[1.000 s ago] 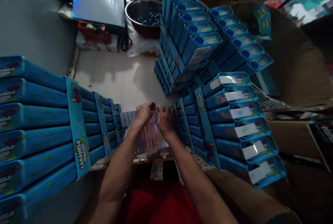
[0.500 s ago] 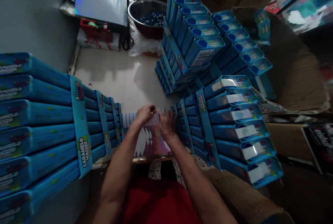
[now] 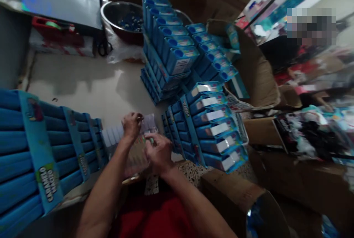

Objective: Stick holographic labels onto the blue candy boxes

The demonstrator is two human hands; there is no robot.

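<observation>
A row of pale, shiny flat pieces (image 3: 112,135) lies on the white table (image 3: 91,83) in front of me, between the stacks of blue boxes. My left hand (image 3: 132,124) is over the row's far side, its fingers pinched together near the pale edge; what they hold is too small to name. Just right of and nearer than it, my right hand (image 3: 159,152) is closed, thumb and index finger together, at the right end of the pieces. Something small and greenish shows by its fingertips, too blurred to make out.
Blue box packs stand at the left (image 3: 35,131), at the right (image 3: 190,120) and behind (image 3: 177,53). At the back are a metal bowl (image 3: 121,33), black scissors (image 3: 105,47) and a red tape dispenser (image 3: 55,33). A cardboard box (image 3: 260,72) and a person are farther right.
The view has swung to the right, so the table things sit farther left. My right hand has drawn back toward me from the row's far edge and turned, its fingers now closed.
</observation>
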